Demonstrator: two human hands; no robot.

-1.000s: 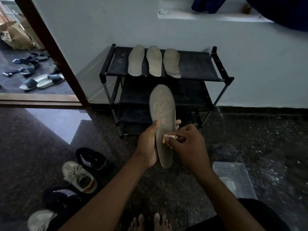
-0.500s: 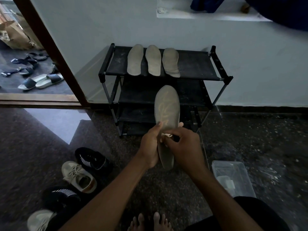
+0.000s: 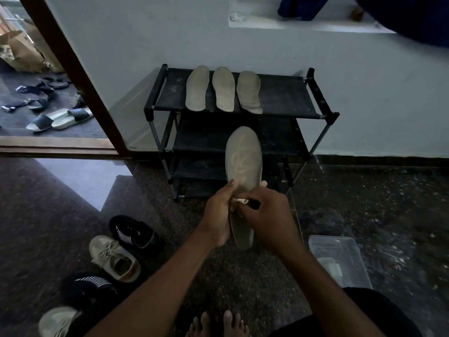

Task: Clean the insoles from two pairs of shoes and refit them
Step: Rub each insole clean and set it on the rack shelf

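Note:
My left hand [image 3: 218, 215] grips a grey insole [image 3: 243, 161] with a faded orange mark, held upright in front of me. My right hand [image 3: 269, 215] pinches a small pale cloth [image 3: 239, 201] against the insole's middle. Three more grey insoles [image 3: 223, 91] lie side by side on the top shelf of a black shoe rack [image 3: 323, 113]. On the floor at my left lie two black shoes with white stripes [image 3: 134, 233] [image 3: 90, 287] and two beige lace-up shoes [image 3: 114, 257] [image 3: 57, 321].
A clear plastic tub [image 3: 340, 261] stands on the dark speckled floor at my right. The rack stands against a pale wall. A brown door frame [image 3: 80, 76] opens at the left onto scattered sandals [image 3: 58, 117]. My bare toes [image 3: 218, 323] show at the bottom.
The insole has shifted slightly to the right and tilted. My right hand with the cloth has moved up along it, toward my left thumb.

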